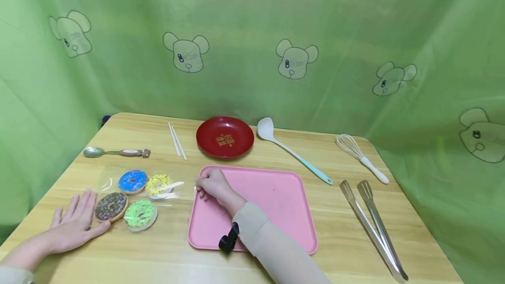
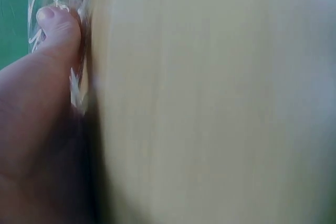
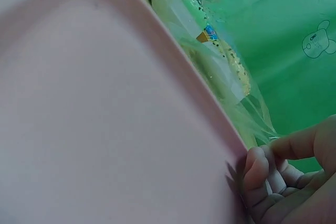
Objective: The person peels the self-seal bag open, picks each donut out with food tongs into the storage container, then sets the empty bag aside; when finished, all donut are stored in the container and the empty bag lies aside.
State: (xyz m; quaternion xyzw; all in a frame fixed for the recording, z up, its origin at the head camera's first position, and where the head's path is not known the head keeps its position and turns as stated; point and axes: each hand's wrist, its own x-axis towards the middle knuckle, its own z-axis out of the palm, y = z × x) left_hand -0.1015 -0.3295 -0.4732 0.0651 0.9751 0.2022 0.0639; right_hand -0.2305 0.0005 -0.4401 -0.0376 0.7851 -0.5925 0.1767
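Observation:
A clear plastic bag (image 3: 256, 119) lies on the left of the table with several sprinkled doughnuts inside: blue (image 1: 133, 174), yellow (image 1: 159, 179), chocolate brown (image 1: 112, 206) and green (image 1: 140, 214). My left hand (image 1: 75, 226) rests flat with fingers spread at the bag's left side, beside the brown doughnut. In the left wrist view its thumb (image 2: 59, 30) lies against the crinkled plastic. With curled fingers my right hand (image 1: 216, 187) pinches the bag's right edge over the left rim of a pink tray (image 1: 272, 205). The plastic stretches from the doughnuts to those fingers.
Behind are a teddy-handled spoon (image 1: 134, 153), white chopsticks (image 1: 177, 141), a red plate (image 1: 211, 133) and a ladle (image 1: 296, 156). A whisk (image 1: 367, 163) and metal tongs (image 1: 372, 227) lie at the right. Green curtains (image 1: 244, 21) border the table.

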